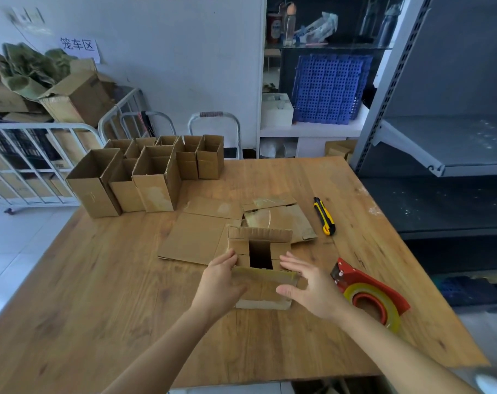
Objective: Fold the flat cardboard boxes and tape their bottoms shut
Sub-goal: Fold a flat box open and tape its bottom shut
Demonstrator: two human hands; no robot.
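The box (263,291) stands near the front middle of the tabletop (113,294), open end up, so the bottom flaps face the person and can be folded from above. The two short side flaps are already turned in, leaving a dark gap between them. The far long flap stands up and the near one tilts half over, so the bottom is not yet closed. The left hand (220,278) lies against the box's left side and the right hand (308,288) comes to its right side, bracing the light carton so that it does not slide or skew while the flaps go down. Neither grip is clamped: on both hands the fingers are fairly straight and spread, and nothing is pinched. Whether the right palm really touches the cardboard is hard to tell from this angle. The tape gun (368,292) lies just right of the right hand, within easy reach for the seam once the long flaps meet. The knife (324,216) lies farther back on the right. Flat blanks (199,234) wait directly behind the box, next in line, and the folded boxes (145,177) stand grouped at the back left, out of the working space.
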